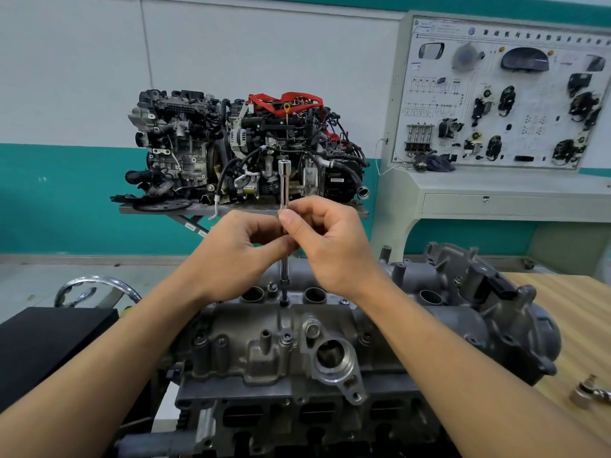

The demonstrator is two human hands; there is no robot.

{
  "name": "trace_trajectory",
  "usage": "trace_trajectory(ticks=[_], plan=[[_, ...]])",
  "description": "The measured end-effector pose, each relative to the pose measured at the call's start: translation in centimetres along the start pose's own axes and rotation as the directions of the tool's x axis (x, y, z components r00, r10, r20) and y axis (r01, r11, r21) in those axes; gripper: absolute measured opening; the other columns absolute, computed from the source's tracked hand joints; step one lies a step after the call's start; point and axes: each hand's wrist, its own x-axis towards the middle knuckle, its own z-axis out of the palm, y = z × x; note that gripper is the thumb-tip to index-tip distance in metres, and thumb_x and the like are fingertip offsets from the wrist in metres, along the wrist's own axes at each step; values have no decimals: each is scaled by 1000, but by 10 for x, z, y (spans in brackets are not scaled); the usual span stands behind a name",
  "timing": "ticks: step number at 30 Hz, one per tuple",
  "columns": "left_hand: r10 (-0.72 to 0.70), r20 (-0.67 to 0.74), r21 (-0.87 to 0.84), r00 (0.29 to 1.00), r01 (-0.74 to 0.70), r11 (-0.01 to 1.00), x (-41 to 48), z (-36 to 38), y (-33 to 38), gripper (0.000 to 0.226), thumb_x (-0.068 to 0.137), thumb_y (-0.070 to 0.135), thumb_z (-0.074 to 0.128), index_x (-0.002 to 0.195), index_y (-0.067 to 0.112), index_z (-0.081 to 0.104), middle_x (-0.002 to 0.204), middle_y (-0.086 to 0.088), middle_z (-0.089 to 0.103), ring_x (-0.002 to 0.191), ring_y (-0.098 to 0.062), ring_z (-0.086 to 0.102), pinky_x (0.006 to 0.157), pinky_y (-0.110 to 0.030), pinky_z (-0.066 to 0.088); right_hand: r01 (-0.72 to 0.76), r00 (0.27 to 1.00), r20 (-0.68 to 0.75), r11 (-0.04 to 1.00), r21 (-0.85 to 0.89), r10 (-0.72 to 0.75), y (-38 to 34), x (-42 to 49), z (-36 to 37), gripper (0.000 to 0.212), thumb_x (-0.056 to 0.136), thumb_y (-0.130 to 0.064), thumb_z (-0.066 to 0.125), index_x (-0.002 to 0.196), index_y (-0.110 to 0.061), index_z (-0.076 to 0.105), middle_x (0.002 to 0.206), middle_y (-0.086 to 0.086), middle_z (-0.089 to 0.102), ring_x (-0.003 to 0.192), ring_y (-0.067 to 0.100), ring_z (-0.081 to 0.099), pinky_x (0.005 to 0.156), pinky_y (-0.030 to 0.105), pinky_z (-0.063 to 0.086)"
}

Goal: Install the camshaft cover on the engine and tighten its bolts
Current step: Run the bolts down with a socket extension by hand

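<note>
**A:** Where is the cover, and what are the hands doing?

**B:** The grey camshaft cover (251, 325) already sits on the engine (297, 421), directly below the fingers (291, 223). The left hand (238, 246) and right hand (327, 246) meet above it. The fingers of both pinch one long chrome extension bar (284, 183), held upright between them. Its lower tip rests on a bolt (283, 301) straight beneath the fingers, near the cover's far edge.

**A:** Which step is this?

**B:** It looks like a bolt being run down by twirling the bar by hand. The next move probably calls for keeping the bar upright while turning it. Final tightening would then need a ratchet.

**A:** And the counts?

**B:** There are two hands and one bar. Three open round plug wells (314, 294) show below the fingers, to either side. One ratchet (591, 393) lies well to the right of the fingers, on the wooden counter (568, 312). The other bolt heads on the cover are too small to count surely.
</note>
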Motion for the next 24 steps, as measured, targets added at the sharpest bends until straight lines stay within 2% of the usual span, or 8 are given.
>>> trace_trajectory(ticks=[4,8,12,15,18,20,22,24], plan=[[-4,-96,-2,995,4,1000,0,1,2,15,82,31,75,87,18,78,77,6,77,71,-9,70,67,-22,55,-18,997,-74,1000,11,19,0,0,-1,12,88,-23,73,84,-20,63,61,16,56,55,22,50,52,34,47],[-20,-132,16,991,22,1000,1,1,-1,12,83,23,77,79,12,76,65,5,72,56,-1,58,56,-16,47,-19,999,-46,1000,21,20,0,0,-2,8,92,-26,67,97,-21,65,58,7,51,51,5,45,51,17,40],[1,-15,38,1000,-1,999,0,2,0,12,94,15,66,98,16,77,70,26,69,64,12,61,63,-3,42,-26,999,23,996,86,24,1,0,0,13,95,-23,58,96,-29,70,71,7,66,69,10,62,64,26,53],[28,9,38,1000,-28,999,-1,2,3,16,93,22,66,105,21,76,80,26,73,75,11,65,69,-4,45,0,1000,-27,1000,17,0,1,1,1,10,92,-26,66,83,-27,71,68,13,65,61,27,61,60,40,57],[27,-57,15,998,-27,1000,0,1,3,25,80,37,73,98,21,78,87,12,78,82,-6,73,74,-16,54,2,994,-105,1000,-8,-3,2,3,1,18,82,-27,77,72,-24,62,55,-1,49,51,15,45,49,26,46],[10,-86,17,996,-9,1000,0,0,1,22,80,34,75,96,19,78,85,8,78,80,-11,74,73,-18,55,-5,993,-118,1000,-11,4,4,4,-1,23,81,-25,80,72,-24,59,57,0,48,53,15,46,50,24,44],[19,-72,71,997,-14,997,1,1,0,12,87,25,74,95,18,78,84,11,78,79,-6,72,72,-14,52,-12,996,-87,1000,7,12,3,3,-1,17,83,-28,77,77,-25,61,61,9,52,58,19,53,55,29,48],[22,-46,112,999,-17,994,0,1,0,10,93,19,69,97,18,77,81,20,75,75,4,68,69,-7,47,-11,1000,-28,998,67,13,1,2,-1,3,89,-27,68,85,-27,67,64,4,58,62,8,57,58,21,49]])
